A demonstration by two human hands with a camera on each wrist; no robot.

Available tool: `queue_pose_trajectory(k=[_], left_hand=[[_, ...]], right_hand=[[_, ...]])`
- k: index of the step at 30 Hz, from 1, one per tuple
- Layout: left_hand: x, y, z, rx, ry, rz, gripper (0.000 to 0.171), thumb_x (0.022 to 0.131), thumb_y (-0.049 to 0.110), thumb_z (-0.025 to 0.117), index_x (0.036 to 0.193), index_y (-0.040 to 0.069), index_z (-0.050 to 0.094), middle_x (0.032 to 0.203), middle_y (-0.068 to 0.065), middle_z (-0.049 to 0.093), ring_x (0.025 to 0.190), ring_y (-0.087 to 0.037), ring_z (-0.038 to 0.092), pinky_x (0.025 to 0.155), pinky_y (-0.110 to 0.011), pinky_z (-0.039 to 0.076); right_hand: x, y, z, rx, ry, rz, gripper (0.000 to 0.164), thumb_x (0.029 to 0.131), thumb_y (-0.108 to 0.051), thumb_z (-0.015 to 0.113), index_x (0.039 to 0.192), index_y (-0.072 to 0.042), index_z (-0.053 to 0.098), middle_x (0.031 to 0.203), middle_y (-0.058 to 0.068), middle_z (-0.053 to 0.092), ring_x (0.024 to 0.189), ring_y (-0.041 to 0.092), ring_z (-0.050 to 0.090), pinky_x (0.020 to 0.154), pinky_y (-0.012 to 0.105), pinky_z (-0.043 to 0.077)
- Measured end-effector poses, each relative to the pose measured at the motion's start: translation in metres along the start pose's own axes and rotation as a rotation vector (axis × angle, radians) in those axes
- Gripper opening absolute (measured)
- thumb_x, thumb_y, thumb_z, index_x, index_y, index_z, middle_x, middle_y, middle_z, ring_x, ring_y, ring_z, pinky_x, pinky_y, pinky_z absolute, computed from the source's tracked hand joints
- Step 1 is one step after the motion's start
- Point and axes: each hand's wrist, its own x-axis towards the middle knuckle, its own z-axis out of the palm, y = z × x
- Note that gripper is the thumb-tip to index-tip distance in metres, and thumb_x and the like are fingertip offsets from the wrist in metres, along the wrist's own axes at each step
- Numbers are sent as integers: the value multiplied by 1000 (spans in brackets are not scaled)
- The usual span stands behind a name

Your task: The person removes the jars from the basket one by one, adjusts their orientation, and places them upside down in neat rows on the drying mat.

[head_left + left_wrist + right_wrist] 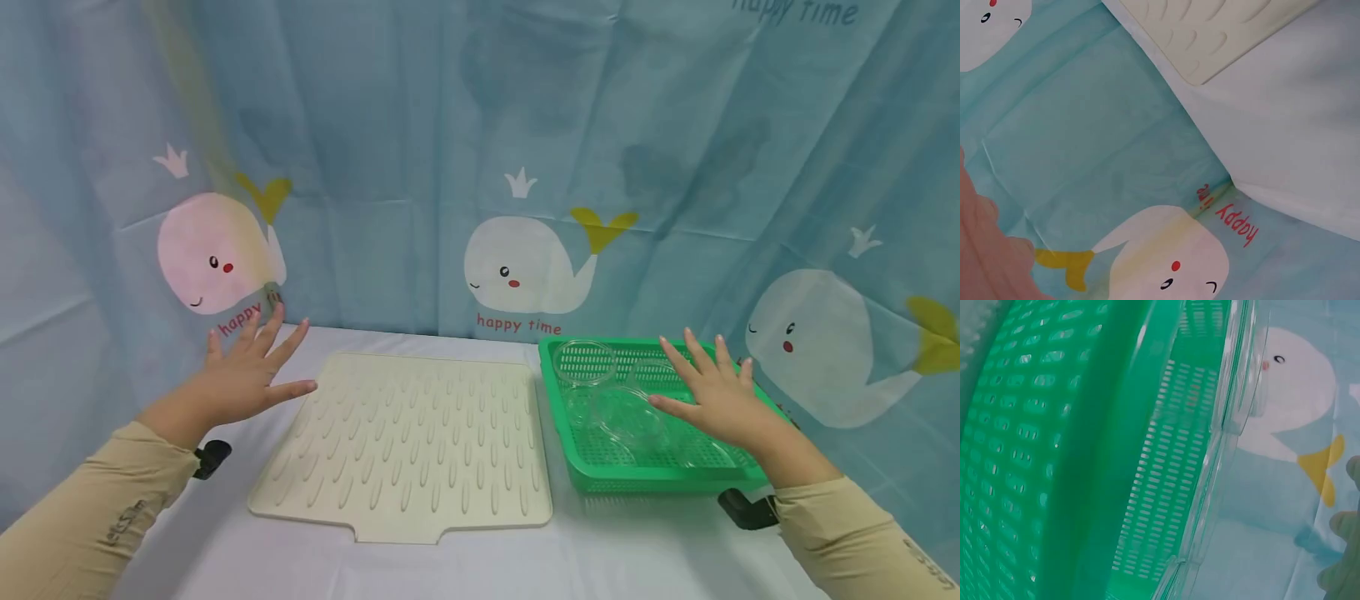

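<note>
My left hand (238,382) is spread wide, fingers straight, at the left of a cream ribbed drying mat (420,433); it holds nothing. Over the right part of a green plastic basket (592,479), my right hand (720,400) has its fingers fanned out and is also without any object. Several clear round dishes (626,415) lie inside the basket, partly overlapping each other. In the right wrist view the perforated basket wall (1016,444) fills the left side, with clear dish rims (1210,456) beyond it. Only a corner of the mat (1194,44) shows in the left wrist view.
A white cloth (480,567) covers the table. Behind it hangs a blue curtain (360,167) printed with whales, meeting the table's back edge. The mat's short tab (397,533) points toward the front. Black wrist mounts (213,458) sit below both hands.
</note>
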Motion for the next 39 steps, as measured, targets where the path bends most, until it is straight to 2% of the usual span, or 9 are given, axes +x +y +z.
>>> queue_pose_trajectory(k=[10, 18, 26, 39], left_hand=[[4, -3, 4, -8, -4, -5, 91, 83, 70, 37, 146, 26, -9, 148, -12, -26, 131, -43, -23, 87, -68, -25], [11, -19, 30, 3, 26, 9, 88, 85, 69, 36, 148, 23, -4, 149, -11, -24, 132, -39, -24, 87, -66, -28], [11, -30, 50, -60, 1, 12, 88, 86, 65, 40, 148, 22, -5, 151, -15, -17, 134, -43, -16, 90, -74, -14], [15, -42, 88, -115, -60, 0, 86, 85, 63, 44, 149, 20, 4, 152, -18, -7, 135, -45, -7, 94, -71, -12]], right_hand=[[-2, -3, 0, 13, 13, 1, 87, 86, -60, 47, 148, -23, -3, 151, 20, -9, 129, 47, -23, 89, 76, -11], [0, -5, 0, 15, 17, -2, 87, 86, -60, 46, 148, -25, -4, 151, 19, -8, 130, 45, -25, 89, 75, -11], [-2, -9, -3, 45, 12, -18, 87, 88, -56, 48, 148, -24, -6, 151, 20, -9, 129, 45, -25, 89, 75, -11], [1, -14, -4, 52, 14, -51, 87, 87, -54, 51, 148, -22, -2, 151, 21, -6, 130, 46, -22, 90, 74, -11]])
